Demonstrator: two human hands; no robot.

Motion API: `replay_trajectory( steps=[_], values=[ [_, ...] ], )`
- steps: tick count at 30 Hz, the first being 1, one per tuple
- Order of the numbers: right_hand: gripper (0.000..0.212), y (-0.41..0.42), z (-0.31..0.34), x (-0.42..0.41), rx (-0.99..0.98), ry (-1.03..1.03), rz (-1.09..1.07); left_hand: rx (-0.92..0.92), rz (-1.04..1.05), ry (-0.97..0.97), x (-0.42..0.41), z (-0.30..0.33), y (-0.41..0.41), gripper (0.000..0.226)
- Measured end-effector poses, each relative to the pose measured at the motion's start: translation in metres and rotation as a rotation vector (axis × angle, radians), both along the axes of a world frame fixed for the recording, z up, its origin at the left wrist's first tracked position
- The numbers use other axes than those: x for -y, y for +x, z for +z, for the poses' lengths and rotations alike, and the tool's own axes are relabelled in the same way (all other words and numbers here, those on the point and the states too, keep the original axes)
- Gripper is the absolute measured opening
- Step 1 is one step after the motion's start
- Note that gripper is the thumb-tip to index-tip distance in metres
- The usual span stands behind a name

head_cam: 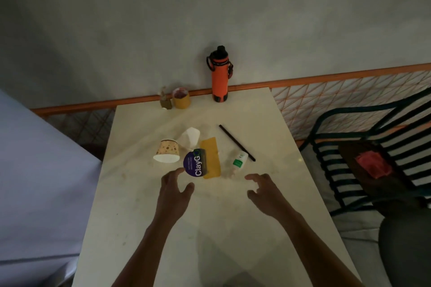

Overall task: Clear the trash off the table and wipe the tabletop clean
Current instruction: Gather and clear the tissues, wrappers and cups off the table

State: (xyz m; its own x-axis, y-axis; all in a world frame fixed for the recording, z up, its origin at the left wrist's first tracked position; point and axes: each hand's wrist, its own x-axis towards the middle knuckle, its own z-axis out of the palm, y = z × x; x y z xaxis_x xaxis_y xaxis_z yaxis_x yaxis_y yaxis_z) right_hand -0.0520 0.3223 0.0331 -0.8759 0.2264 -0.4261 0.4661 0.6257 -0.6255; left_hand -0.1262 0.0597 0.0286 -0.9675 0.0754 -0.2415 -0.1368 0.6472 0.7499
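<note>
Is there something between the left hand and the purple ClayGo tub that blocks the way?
Nothing visible does. The left hand hovers open just before the ClayGo tub, its fingertips almost at the lid.

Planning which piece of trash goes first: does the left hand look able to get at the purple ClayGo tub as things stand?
Probably yes. The left hand hovers open just short of the round purple ClayGo tub, with only bare tabletop between; the fingers almost meet its near edge.

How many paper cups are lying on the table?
2: a spotted paper cup on its side, left of the purple ClayGo pack, and a white paper cup tipped over just behind it. None seems hidden.
</note>
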Motion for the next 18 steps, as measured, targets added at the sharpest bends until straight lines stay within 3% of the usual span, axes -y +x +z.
replay_trajectory(
  steps=[18],
  values=[
    [0.068,-0.121,-0.046,-0.022,-0.013,0.438,0.476,0.086,0.159,-0.299,-0.011,-0.013,-0.142,0.079]
  ],
)
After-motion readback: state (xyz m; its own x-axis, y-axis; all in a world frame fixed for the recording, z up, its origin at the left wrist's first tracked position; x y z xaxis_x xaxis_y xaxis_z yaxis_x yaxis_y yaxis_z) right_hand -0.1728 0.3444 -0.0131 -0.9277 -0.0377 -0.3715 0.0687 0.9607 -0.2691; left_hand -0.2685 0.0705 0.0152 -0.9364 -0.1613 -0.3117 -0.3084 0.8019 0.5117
